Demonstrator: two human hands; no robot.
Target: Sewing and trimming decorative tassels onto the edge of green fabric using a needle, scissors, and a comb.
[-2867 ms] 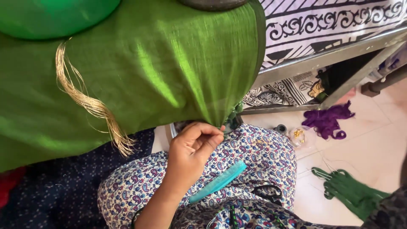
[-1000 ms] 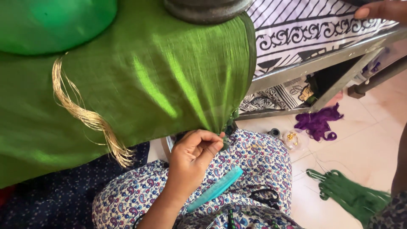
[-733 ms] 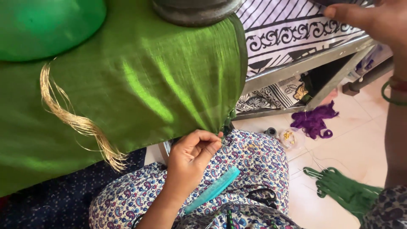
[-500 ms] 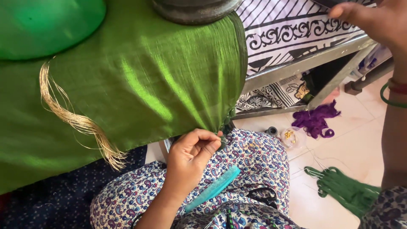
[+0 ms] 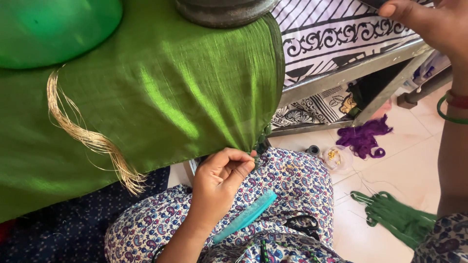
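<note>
Teal plastic comb (image 5: pixel 245 216) and black-handled scissors (image 5: pixel 302 225) lie on the floral-print lap (image 5: pixel 297 180), nearest the camera. Left hand (image 5: pixel 219 182) just above, fingers pinched narrow on the hanging corner of the shiny green silk cloth (image 5: pixel 161 102). Gold thread tassel (image 5: pixel 92 139) trails over the cloth, left side. Beyond, green thread bundle (image 5: pixel 397 216) and purple thread clump (image 5: pixel 363 139) on the floor. Right hand (image 5: pixel 434 24) raised top right, grip cannot be made out.
</note>
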